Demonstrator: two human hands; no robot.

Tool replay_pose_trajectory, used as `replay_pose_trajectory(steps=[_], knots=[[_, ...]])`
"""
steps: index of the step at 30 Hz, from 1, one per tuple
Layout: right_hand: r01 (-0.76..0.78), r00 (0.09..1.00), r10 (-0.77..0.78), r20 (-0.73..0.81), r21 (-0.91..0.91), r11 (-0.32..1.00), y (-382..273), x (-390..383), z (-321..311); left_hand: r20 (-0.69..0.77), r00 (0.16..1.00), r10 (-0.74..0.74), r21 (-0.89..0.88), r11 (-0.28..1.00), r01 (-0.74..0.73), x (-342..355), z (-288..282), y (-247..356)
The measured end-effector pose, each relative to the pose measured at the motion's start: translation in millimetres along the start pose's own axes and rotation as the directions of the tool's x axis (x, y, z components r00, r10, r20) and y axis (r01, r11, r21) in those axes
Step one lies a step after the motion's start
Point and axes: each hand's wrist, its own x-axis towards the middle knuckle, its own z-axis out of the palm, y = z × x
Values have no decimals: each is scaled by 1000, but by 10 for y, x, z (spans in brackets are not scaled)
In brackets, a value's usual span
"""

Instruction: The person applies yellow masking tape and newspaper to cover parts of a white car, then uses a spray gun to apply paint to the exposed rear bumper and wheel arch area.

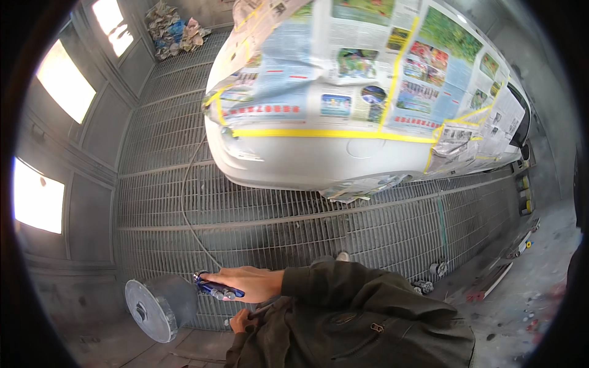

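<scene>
My right hand [251, 283] is closed around a spray gun [222, 291] with a blue body and silver knobs. Joined to the gun is a large grey cup [161, 308], its round lid turned up toward me. Just below, close to my jacket, my left hand [243, 321] has its fingers curled; what they hold, if anything, is hidden. Beyond both hands stands a white car [288, 161], mostly covered with masking newspaper [353, 61] held by yellow tape [319, 133]. Its lower bumper and side panel are bare.
A thin hose [186, 205] runs over the grated floor [165, 147] near the gun. Crumpled paper [173, 30] is heaped in the far left corner. Bright panels [40, 195] line the left wall. Metal fittings [437, 268] and a green hose [442, 224] lie to the right.
</scene>
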Motion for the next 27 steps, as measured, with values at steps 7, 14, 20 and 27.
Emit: replay_pose_trajectory(steps=[7, 14, 20, 27], knots=[[-161, 982, 151, 113, 79, 984, -139, 871, 91, 12, 996, -85, 20, 996, 84, -181, -618, -795], [-162, 979, 148, 139, 97, 982, -14, 1302, -55, -165, 946, -278, 182, 935, 306, -568, -824, -1624], [-58, 998, 58, -4, 78, 995, 103, 1441, -41, -301, 860, -413, -17, 903, 429, 85, -1275, -1556], [-130, 978, 149, -148, 130, 983, 215, 886, 20, -294, 950, -105, 90, 986, 137, 608, -1384, -1364]])
